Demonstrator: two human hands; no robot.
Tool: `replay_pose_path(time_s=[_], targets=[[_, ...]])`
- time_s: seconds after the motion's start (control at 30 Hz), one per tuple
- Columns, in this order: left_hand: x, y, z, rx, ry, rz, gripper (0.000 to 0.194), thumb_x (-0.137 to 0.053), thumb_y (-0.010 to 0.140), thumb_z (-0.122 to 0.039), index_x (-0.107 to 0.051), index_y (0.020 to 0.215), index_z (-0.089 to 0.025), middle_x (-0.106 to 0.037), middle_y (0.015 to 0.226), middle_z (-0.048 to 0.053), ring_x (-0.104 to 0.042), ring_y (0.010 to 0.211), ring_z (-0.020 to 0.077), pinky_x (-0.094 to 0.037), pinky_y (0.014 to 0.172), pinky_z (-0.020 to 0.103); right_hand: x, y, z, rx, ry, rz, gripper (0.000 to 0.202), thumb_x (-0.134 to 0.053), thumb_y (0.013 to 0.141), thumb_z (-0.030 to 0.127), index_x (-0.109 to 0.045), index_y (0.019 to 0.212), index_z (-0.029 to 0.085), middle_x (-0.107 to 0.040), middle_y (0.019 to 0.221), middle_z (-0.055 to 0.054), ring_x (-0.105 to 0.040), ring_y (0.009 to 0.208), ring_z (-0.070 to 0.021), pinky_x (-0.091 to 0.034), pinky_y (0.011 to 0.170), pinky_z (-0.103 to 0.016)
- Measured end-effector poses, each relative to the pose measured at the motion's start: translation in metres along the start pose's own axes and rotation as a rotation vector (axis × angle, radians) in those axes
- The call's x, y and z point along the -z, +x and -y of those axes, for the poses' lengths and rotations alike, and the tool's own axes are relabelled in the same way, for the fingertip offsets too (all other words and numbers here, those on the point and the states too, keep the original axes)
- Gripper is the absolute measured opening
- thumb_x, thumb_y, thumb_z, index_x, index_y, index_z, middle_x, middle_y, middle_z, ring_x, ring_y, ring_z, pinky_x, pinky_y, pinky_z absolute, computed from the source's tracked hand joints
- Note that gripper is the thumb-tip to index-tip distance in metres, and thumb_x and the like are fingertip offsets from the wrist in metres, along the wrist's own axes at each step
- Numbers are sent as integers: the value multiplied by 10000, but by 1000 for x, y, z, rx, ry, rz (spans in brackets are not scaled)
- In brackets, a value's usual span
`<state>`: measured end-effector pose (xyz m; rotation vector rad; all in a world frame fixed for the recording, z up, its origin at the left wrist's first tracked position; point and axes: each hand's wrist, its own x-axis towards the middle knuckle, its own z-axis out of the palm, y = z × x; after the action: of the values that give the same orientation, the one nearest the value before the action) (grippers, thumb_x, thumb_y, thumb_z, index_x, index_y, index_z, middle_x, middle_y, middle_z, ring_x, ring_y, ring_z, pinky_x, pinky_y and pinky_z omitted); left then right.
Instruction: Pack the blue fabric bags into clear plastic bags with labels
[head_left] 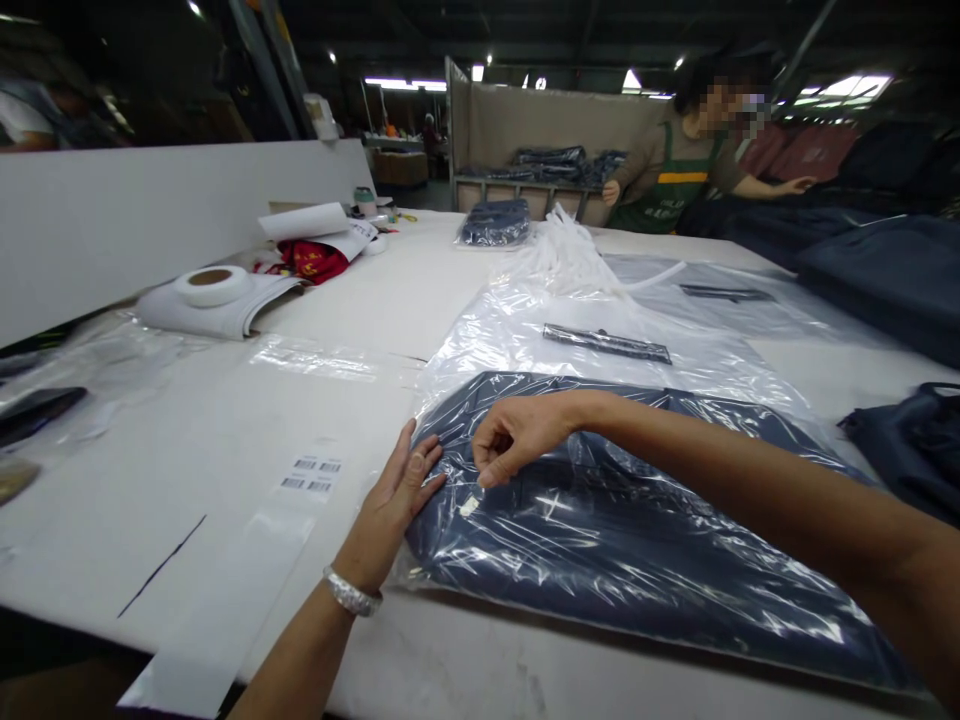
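Observation:
A dark blue garment or bag in a clear plastic bag (600,530) lies flat on the white table in front of me. My left hand (401,485) rests at the plastic's left edge, its fingers spread and touching it. Above the left part of the package is my right hand (514,440), fingers curled and thumb tip turned down. Whether anything is pinched there I cannot make out. Just below the right thumb, a small pale label (470,506) shows on the plastic. A strip of barcode stickers (311,475) lies left of my left hand.
More clear plastic bags (487,325) and a bundle of white strips (566,250) lie beyond the package. A tape roll (212,286) sits at the left on white sheets. Dark items (892,265) are piled at the right. Across the table stands a person in a green apron (679,175).

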<state>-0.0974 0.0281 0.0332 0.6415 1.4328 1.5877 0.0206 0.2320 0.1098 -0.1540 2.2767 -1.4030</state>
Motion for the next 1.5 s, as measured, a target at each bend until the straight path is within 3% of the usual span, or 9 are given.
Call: replay_pose_path(time_s=[0.2, 0.33, 0.6, 0.8, 0.9, 1.07, 1.2, 1.33, 1.5], targets=[[1, -1, 1, -11, 42, 18, 643, -483, 928, -510, -224, 1500, -373, -422, 1509, 61, -400, 1386, 243, -389, 1130, 440, -5, 25, -6, -170, -721, -140, 208, -702, 788, 381, -731, 810, 176, -671, 696, 1, -509, 589, -112, -310, 546, -247], [3, -1, 3, -21, 65, 22, 643, -481, 927, -514, -224, 1500, -376, -413, 1515, 55, -400, 1385, 247, -400, 1124, 430, -11, 35, 2, -237, -942, -149, 233, -733, 760, 423, -758, 814, 197, -713, 751, -41, -570, 658, -157, -291, 557, -264], [3, -1, 5, -25, 96, 16, 678, -486, 923, -517, -194, 1511, -346, -390, 1526, 81, -408, 1380, 251, -396, 1126, 448, -4, 41, -13, -201, -1065, -229, 373, -706, 768, 553, -729, 849, 190, -719, 825, -76, -615, 742, -203, -319, 582, -271], [3, 2, 7, -43, 118, -2, 697, -489, 922, -514, -185, 1516, -311, -406, 1513, 105, -417, 1374, 247, -393, 1128, 445, -8, 20, -23, -296, -1027, -666, 283, -564, 928, 391, -646, 1052, 150, -680, 1056, -123, -629, 854, -221, -392, 661, -286], [-1, 1, 7, -61, 122, -17, 688, -502, 917, -511, -221, 1508, -298, -419, 1503, 112, -431, 1364, 249, -403, 1120, 449, -48, -2, -15, -179, -869, -761, 269, -487, 966, 331, -638, 1098, 152, -676, 1060, -120, -630, 919, -231, -445, 753, -318], [-2, 3, 1, -49, 54, -65, 594, -572, 907, -407, -370, 1440, -241, -467, 1464, 129, -490, 1315, 228, -424, 1106, 402, -155, -64, 7, 33, -426, -812, 353, -614, 896, 327, -636, 1218, 185, -634, 1248, -139, -557, 1169, -272, -410, 1008, -404], [14, 15, -16, 41, -166, -211, 282, -508, 919, -185, -572, 1183, -111, -612, 1272, 165, -639, 1110, 161, -522, 966, 264, -244, -116, 9, -124, 424, -979, 328, -587, 898, 443, -702, 1067, 186, -726, 970, -92, -678, 914, -229, -524, 850, -368], [-2, 5, -36, -94, -137, -389, 198, -519, 898, -187, -604, 1071, -147, -661, 1148, 86, -661, 1024, 119, -518, 932, 220, -303, -149, -15, -206, 1274, -1252, 483, -673, 831, 498, -641, 1140, 128, -680, 1139, -162, -671, 1045, -238, -520, 951, -358], [-65, -27, -13, -473, 798, 111, 432, -558, 867, -468, -593, 1254, -278, -579, 1370, 82, -480, 1315, 303, -314, 1138, 534, -314, -158, -36, 139, 1707, -1434, 635, -793, 741, 429, -548, 1188, 50, -496, 1366, -267, -564, 1235, -279, -467, 1061, -341]])
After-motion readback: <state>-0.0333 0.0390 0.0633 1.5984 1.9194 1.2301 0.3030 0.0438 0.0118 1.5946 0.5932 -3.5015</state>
